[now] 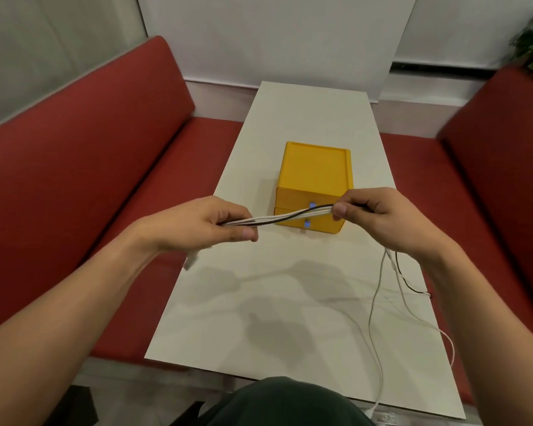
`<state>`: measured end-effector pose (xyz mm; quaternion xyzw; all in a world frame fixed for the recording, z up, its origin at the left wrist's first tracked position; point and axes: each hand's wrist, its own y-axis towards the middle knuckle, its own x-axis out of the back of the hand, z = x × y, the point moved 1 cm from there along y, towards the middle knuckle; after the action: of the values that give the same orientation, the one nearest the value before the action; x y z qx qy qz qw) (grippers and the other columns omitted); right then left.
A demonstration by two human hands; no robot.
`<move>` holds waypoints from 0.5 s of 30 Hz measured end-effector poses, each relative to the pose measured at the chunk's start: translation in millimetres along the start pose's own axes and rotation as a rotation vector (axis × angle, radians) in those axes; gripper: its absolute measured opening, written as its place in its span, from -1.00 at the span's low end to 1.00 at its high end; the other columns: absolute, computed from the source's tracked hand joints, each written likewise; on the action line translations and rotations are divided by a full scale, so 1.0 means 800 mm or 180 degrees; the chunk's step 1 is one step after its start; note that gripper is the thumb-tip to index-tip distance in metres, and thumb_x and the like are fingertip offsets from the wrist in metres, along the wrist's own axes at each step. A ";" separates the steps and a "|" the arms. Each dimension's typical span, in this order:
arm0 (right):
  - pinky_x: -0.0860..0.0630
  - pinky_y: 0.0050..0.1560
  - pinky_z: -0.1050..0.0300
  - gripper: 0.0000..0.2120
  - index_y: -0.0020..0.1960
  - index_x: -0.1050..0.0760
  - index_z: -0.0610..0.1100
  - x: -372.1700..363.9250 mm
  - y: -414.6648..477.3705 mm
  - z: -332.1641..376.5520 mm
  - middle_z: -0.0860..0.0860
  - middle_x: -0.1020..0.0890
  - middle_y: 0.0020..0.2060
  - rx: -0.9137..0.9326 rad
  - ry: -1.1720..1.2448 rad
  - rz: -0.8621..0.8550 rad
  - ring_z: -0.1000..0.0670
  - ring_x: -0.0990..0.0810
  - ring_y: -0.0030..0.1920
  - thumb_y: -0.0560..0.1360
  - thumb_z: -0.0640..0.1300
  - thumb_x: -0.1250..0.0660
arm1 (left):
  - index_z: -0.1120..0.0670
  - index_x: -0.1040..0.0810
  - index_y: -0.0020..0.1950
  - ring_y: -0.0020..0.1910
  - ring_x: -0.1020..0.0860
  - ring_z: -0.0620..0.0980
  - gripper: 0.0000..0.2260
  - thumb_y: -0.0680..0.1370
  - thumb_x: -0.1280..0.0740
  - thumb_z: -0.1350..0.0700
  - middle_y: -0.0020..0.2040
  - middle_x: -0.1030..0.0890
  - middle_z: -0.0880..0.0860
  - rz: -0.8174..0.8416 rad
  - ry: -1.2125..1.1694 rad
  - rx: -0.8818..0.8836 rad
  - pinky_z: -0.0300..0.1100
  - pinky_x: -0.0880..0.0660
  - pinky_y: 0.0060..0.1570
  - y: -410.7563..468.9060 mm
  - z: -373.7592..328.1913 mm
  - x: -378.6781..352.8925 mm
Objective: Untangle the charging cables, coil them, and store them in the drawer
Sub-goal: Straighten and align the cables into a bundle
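**Tautly Held Up Front, Loose Behind**

Head view — a person stretches a bundle of charging cables [290, 215] between two hands above the white table [290, 318], just in front of a yellow drawer unit [316, 167] whose two drawers both look closed. The left hand [210, 224] pinches one end between thumb and fingers; the right hand [379, 216] pinches the other. The held span runs left to right across the view, rising slightly toward the right, with a black strand [308, 211] crossing the white ones. From the right hand the loose tails [374, 302] drop to the table and trail over its near edge. Those tails are the likely trouble: coiling could drag them into a snag on that edge or a fresh knot — and the crossed black strand may get wound in as a twist.
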<state>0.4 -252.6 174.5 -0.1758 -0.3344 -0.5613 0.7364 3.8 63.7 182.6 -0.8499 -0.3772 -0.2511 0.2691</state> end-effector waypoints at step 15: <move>-0.47 -0.19 0.10 -0.76 -0.02 -0.68 0.07 -0.008 0.000 -0.025 -0.03 -0.61 -0.26 -0.0529 -0.0253 0.0368 0.06 -0.54 -0.26 0.68 0.05 -0.26 | -0.02 -0.60 -0.12 -0.36 -0.39 -0.20 -0.76 0.69 -0.27 -0.05 -0.33 -0.44 -0.13 -0.0672 0.0038 -0.0080 0.09 -0.60 -0.16 0.013 -0.018 -0.023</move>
<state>5.5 -261.1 156.0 -0.2773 -0.3050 -0.5363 0.7365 -2.0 39.4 178.5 -0.8072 -0.4598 -0.2878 0.2326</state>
